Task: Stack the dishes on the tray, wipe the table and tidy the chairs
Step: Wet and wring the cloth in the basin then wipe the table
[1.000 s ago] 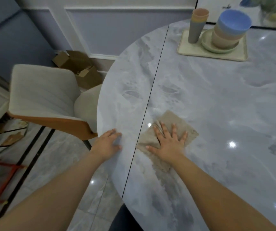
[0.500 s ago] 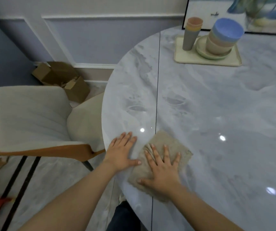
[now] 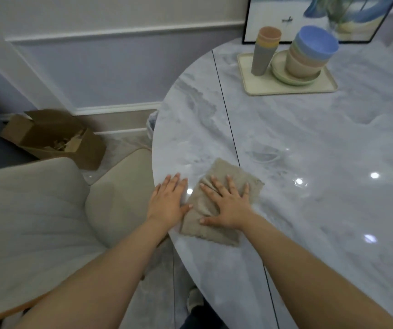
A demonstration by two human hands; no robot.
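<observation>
left hand (image 3: 168, 203) now beside the cloth (image 3: 216, 203), both hands nearer the table (image 3: 309, 143) edge

One tabletop (image 3: 309, 143) is seen, split by one dark seam (image 3: 226, 110). One tray (image 3: 285, 87) is counted on it. One stack of cups (image 3: 265, 53) is carried by the tray; the number of cups in it cannot be told exactly. One stack of bowls (image 3: 310, 53) is counted, with a blue one on top, set on plates (image 3: 292, 78) whose number cannot be told. One cloth (image 3: 224, 186) is seen. Two hands are counted: the left hand (image 3: 168, 201) and the right hand (image 3: 228, 205). One chair (image 3: 36, 222), one cardboard box (image 3: 53, 138) and one framed picture (image 3: 318, 17) are seen.
</observation>
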